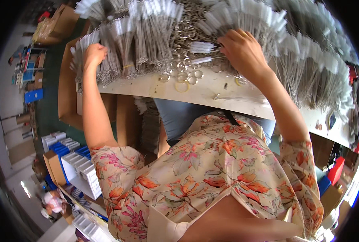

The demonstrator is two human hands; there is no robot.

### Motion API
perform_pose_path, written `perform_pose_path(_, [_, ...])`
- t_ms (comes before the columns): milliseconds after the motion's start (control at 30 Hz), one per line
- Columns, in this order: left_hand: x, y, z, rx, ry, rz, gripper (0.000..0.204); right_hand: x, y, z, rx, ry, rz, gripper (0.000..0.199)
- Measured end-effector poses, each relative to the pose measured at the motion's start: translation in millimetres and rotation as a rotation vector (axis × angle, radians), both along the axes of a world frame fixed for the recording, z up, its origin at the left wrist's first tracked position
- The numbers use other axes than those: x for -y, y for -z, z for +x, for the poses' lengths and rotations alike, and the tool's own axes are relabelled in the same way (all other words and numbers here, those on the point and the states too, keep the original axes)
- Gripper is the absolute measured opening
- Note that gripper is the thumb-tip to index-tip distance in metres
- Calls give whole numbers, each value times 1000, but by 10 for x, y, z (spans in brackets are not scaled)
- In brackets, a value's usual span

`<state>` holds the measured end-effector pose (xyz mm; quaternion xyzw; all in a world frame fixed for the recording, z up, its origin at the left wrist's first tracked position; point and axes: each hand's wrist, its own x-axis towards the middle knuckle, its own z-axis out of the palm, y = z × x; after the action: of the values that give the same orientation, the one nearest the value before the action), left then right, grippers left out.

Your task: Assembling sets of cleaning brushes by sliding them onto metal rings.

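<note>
At the left end of the worktable, my left hand (pixel 94 55) is closed, thumb against fingers, over upright bundles of thin wire brushes (pixel 123 44) with white bristle tips. Whatever it pinches is hidden. My right hand (pixel 244 50) is bent over the pile right of the middle, fingers closed on wire stems. From under its fingertips, a few white-bristled wire brushes (pixel 202 47) lie with their heads pointing left. Between the two hands spreads a heap of metal split rings (pixel 183 72), some loose near the table's front edge.
More brushes (pixel 308 64) are stacked thickly on the right. A single brush stem (pixel 240 98) lies along the white table's edge (pixel 203 86). Cardboard boxes (pixel 68 80) stand beside the table at left. Farther off are white and blue bins (pixel 80 169) and another person (pixel 54 201).
</note>
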<state>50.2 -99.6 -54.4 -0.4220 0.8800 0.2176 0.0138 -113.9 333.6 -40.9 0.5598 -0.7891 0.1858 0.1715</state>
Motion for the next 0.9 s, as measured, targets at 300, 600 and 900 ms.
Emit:
perform_pose_path(300, [-284,-191,233,-429,-139,190,15,254,208,-241,142,106,200,8])
perform_pose_path(600, [-1121,-342,-394,-725,164,625,23,-29,-808,-831,1085,-134,-1114,17])
perform_pose_path(900, [-1384,72,-699,-376,362,-112,24,-1591,-169,-404,541,711,-252,19])
